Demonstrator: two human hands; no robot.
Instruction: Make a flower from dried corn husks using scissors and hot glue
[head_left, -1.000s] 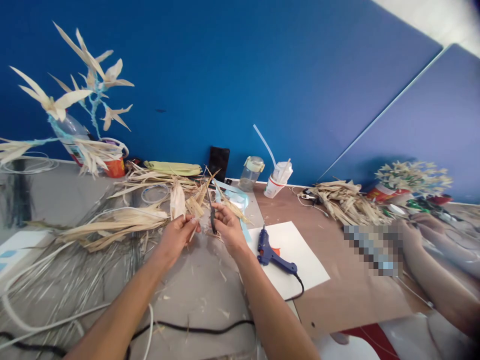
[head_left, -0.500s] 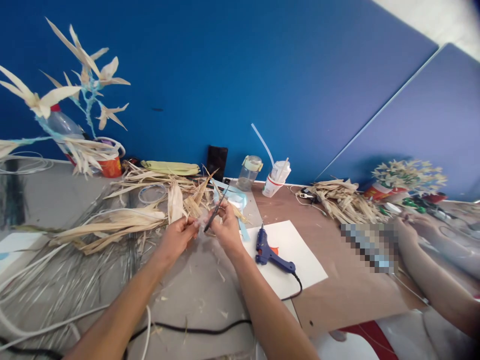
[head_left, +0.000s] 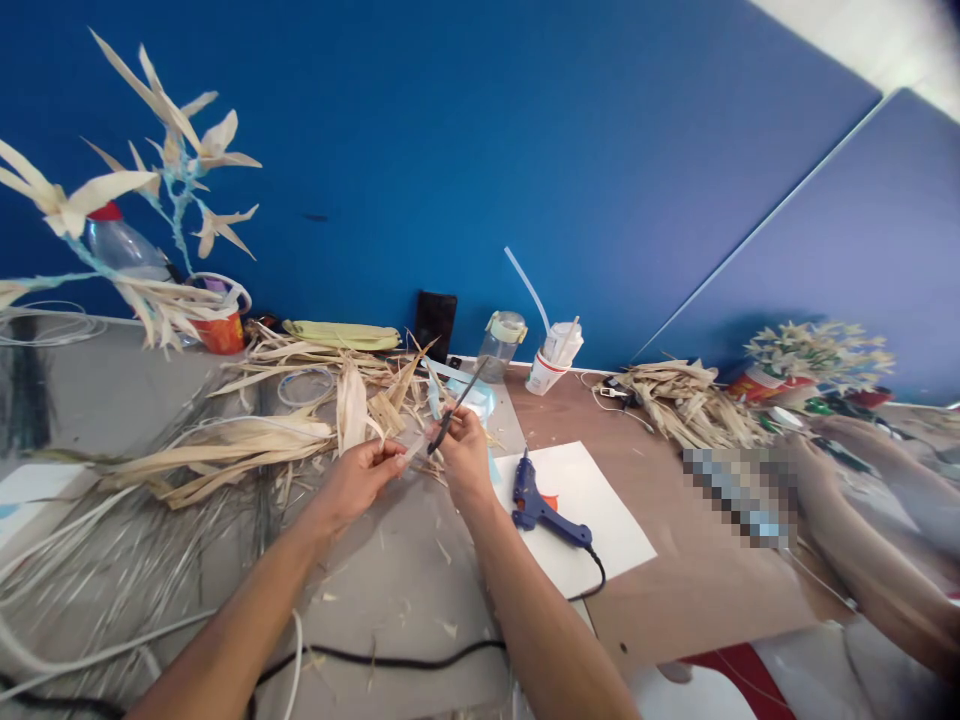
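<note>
My left hand point(head_left: 367, 470) pinches a small pale, see-through strip point(head_left: 412, 450) between thumb and fingertips. Just to its right, my right hand point(head_left: 463, 450) grips a thin dark rod-like piece point(head_left: 450, 417), thicker at its lower end. It slants up and to the right, and its exact kind is unclear. The two hands are close together but apart, above the grey table. Dried corn husks point(head_left: 352, 405) lie right behind them. A blue glue gun point(head_left: 540, 505) rests on a white sheet point(head_left: 600, 510) to the right of my right forearm.
Husk flowers on a blue-wrapped stem point(head_left: 180, 190) stand at left. Thin wires point(head_left: 172, 560) spread across the left table, and a black cable point(head_left: 420, 660) crosses the front. A clear jar point(head_left: 501, 345) and paper cup point(head_left: 547, 372) stand behind. Another person's hands point(head_left: 817, 470) work at right.
My right hand has shifted slightly right and the dark piece has moved up and right with it. My left hand has edged right, and the strip now shows more plainly.
</note>
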